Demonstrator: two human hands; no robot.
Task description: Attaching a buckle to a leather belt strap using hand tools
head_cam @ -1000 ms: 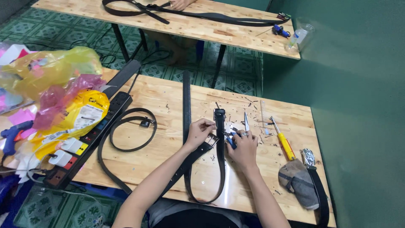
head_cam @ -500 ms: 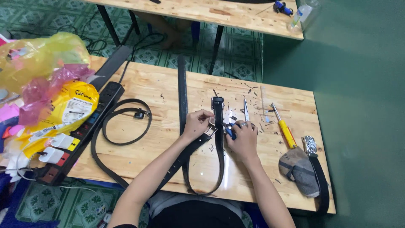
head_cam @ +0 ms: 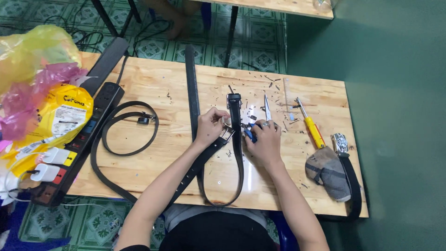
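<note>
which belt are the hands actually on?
The looped black belt at table centre: left hand pinches its silver buckle, right hand beside it. The coiled belt on the left lies untouched.

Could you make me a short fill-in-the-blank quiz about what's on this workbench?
1. Both hands work at a black belt on a ____ table.
2. The screwdriver has a ____ handle.
3. The left hand pinches the belt's metal ____.
4. Chargers sit in the power strip on the person's ____.

Missing words: wooden; yellow; buckle; left
</note>
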